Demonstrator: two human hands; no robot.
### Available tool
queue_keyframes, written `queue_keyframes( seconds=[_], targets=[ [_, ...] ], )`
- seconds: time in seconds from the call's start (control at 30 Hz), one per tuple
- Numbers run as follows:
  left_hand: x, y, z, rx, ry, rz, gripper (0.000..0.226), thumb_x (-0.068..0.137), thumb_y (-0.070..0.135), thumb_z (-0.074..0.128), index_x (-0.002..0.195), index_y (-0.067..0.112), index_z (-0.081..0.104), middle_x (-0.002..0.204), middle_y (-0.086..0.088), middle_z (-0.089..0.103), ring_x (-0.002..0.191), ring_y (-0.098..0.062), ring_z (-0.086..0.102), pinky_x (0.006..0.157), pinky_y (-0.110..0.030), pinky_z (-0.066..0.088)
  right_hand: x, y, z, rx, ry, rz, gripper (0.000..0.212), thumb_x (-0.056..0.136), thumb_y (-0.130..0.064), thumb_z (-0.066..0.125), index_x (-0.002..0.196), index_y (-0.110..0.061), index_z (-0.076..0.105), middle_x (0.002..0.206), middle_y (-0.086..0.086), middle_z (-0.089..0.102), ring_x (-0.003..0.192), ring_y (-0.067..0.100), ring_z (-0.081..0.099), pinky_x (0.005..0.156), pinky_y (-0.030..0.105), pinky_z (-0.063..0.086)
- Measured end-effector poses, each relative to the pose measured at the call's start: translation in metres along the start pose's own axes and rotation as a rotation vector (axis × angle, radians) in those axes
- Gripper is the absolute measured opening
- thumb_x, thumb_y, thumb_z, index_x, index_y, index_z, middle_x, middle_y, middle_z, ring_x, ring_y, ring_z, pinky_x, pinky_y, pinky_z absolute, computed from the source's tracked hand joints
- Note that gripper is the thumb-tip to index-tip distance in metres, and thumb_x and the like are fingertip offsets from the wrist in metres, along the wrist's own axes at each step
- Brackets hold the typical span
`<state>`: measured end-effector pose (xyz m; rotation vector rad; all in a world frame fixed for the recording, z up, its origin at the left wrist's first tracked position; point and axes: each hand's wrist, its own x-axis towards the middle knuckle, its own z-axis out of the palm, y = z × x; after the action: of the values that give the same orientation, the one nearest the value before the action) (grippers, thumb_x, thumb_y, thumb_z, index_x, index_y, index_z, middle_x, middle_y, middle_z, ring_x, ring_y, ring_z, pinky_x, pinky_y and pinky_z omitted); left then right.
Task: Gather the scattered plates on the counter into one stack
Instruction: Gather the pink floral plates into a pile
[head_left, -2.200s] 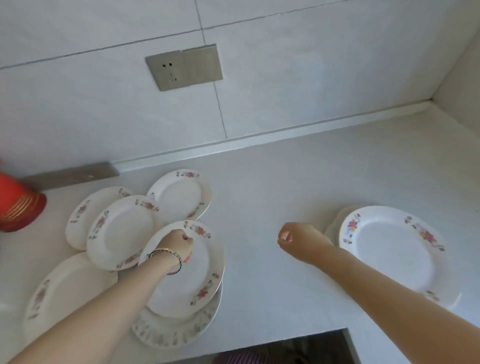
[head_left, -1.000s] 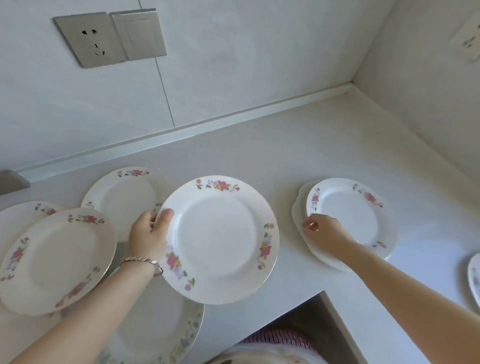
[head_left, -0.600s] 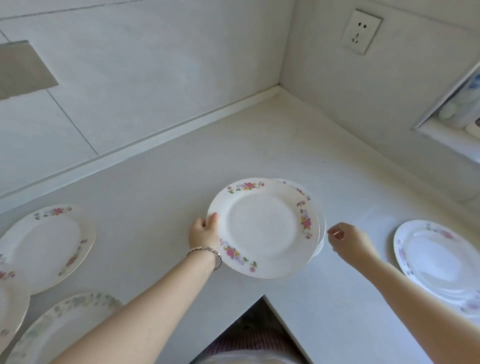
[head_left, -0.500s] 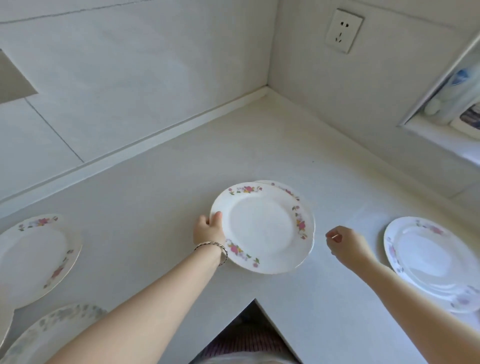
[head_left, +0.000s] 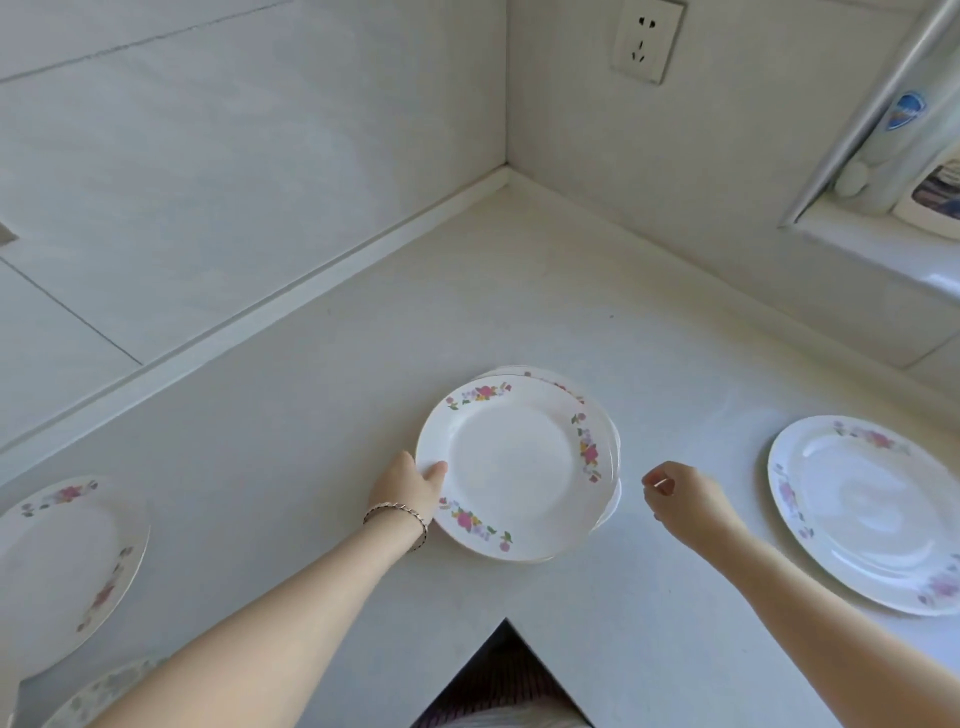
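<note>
A white flowered plate (head_left: 514, 470) lies on top of a small stack (head_left: 610, 499) in the middle of the counter, a little off-centre so the lower rims show at the right and back. My left hand (head_left: 410, 486), with a bracelet on the wrist, grips this top plate's left rim, thumb on top. My right hand (head_left: 680, 496) hovers just right of the stack with fingers loosely curled and nothing in it. A single flowered plate (head_left: 862, 509) lies at the right. Another plate (head_left: 57, 566) lies at the far left, with a further plate's rim (head_left: 98, 693) at the bottom left.
The counter (head_left: 322, 415) runs into a corner between two tiled walls. A notch in its front edge (head_left: 506, 670) opens below the stack. A wall socket (head_left: 647, 39) sits high on the right wall, and bottles (head_left: 883, 135) stand on a window sill at the upper right.
My left hand carried a plate from the left group rightwards and set it down on the stack. My right hand came off the stack's rim and drew back to the right.
</note>
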<state>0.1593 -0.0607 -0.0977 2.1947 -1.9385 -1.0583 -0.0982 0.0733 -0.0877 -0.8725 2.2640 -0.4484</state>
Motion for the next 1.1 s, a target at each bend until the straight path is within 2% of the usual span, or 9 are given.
queue_keyframes(
  seconds=[0.17, 0.33, 0.53, 0.6, 0.7, 0.83, 0.9, 1.0, 1.1],
  targets=[
    [0.003, 0.012, -0.008, 0.246, -0.028, 0.079, 0.045, 0.093, 0.043, 0.04, 0.113, 0.004, 0.053, 0.108, -0.014, 0.064, 0.098, -0.032, 0.062, 0.074, -0.03, 0.042, 0.0, -0.008, 0.002, -0.047, -0.019, -0.005, 0.018, 0.088, -0.015, 0.047, 0.099, -0.016, 0.061, 0.083, 0.004, 0.062, 0.079, 0.026, 0.066, 0.06, 0.025, 0.046],
    [0.004, 0.024, -0.006, 0.294, -0.206, 0.053, 0.049, 0.092, 0.052, 0.033, 0.099, 0.011, 0.059, 0.076, -0.005, 0.062, 0.075, -0.026, 0.058, 0.064, -0.027, 0.044, -0.003, -0.013, -0.001, -0.083, 0.0, -0.012, 0.024, 0.088, -0.016, 0.047, 0.106, -0.013, 0.063, 0.083, 0.002, 0.062, 0.078, 0.025, 0.066, 0.065, 0.03, 0.051],
    [0.0, 0.015, -0.001, 0.415, -0.195, 0.074, 0.056, 0.091, 0.056, 0.031, 0.107, 0.013, 0.063, 0.069, -0.001, 0.055, 0.076, -0.023, 0.056, 0.066, -0.026, 0.04, -0.012, -0.028, 0.0, -0.113, 0.032, -0.062, 0.024, 0.089, -0.017, 0.048, 0.107, -0.014, 0.063, 0.077, -0.005, 0.058, 0.064, 0.019, 0.058, 0.065, 0.03, 0.05],
    [-0.004, 0.012, -0.004, 0.424, -0.168, 0.097, 0.056, 0.094, 0.053, 0.027, 0.108, 0.012, 0.061, 0.078, -0.003, 0.059, 0.079, -0.024, 0.056, 0.069, -0.026, 0.04, -0.016, -0.041, 0.003, -0.137, 0.028, -0.118, 0.024, 0.089, -0.017, 0.048, 0.107, -0.015, 0.063, 0.081, -0.004, 0.06, 0.065, 0.019, 0.056, 0.064, 0.029, 0.049],
    [-0.007, -0.008, -0.013, 0.237, -0.181, 0.071, 0.05, 0.098, 0.043, 0.022, 0.104, 0.008, 0.057, 0.084, -0.009, 0.059, 0.077, -0.026, 0.058, 0.069, -0.027, 0.041, -0.026, -0.07, 0.015, -0.19, -0.04, -0.224, 0.025, 0.09, -0.018, 0.047, 0.109, -0.016, 0.062, 0.088, -0.004, 0.059, 0.075, 0.019, 0.055, 0.064, 0.025, 0.043],
    [-0.011, -0.067, -0.039, -0.352, -0.251, -0.196, 0.028, 0.093, 0.02, 0.036, 0.072, 0.009, 0.049, 0.064, -0.006, 0.053, 0.05, -0.018, 0.054, 0.049, -0.02, 0.033, -0.04, -0.117, 0.051, -0.322, -0.22, -0.372, 0.022, 0.09, -0.023, 0.048, 0.108, -0.021, 0.061, 0.09, -0.008, 0.06, 0.071, 0.012, 0.056, 0.066, 0.026, 0.048],
    [-0.018, -0.107, -0.058, -0.466, -0.235, -0.314, 0.026, 0.091, 0.014, 0.04, 0.065, 0.012, 0.046, 0.062, -0.005, 0.054, 0.05, -0.017, 0.053, 0.05, -0.019, 0.033, -0.049, -0.141, 0.079, -0.394, -0.316, -0.452, 0.019, 0.09, -0.023, 0.047, 0.101, -0.023, 0.062, 0.09, -0.005, 0.06, 0.078, 0.015, 0.054, 0.077, 0.028, 0.048],
    [-0.033, -0.174, -0.088, -0.561, -0.117, -0.438, 0.025, 0.088, 0.008, 0.042, 0.063, 0.012, 0.045, 0.058, -0.005, 0.054, 0.042, -0.014, 0.053, 0.048, -0.018, 0.034, -0.068, -0.178, 0.126, -0.534, -0.436, -0.565, 0.022, 0.087, -0.02, 0.042, 0.069, -0.03, 0.05, 0.072, -0.008, 0.048, 0.075, 0.018, 0.046, 0.07, 0.022, 0.043],
    [-0.056, -0.245, -0.115, -0.68, -0.009, -0.561, 0.027, 0.088, 0.004, 0.04, 0.063, 0.012, 0.043, 0.057, -0.006, 0.051, 0.023, -0.007, 0.046, 0.044, -0.017, 0.03, -0.094, -0.216, 0.171, -0.545, -0.516, -0.652, 0.013, 0.087, -0.024, 0.047, 0.082, -0.031, 0.057, 0.094, -0.006, 0.063, 0.091, 0.018, 0.059, 0.085, 0.03, 0.05]
  ],
)
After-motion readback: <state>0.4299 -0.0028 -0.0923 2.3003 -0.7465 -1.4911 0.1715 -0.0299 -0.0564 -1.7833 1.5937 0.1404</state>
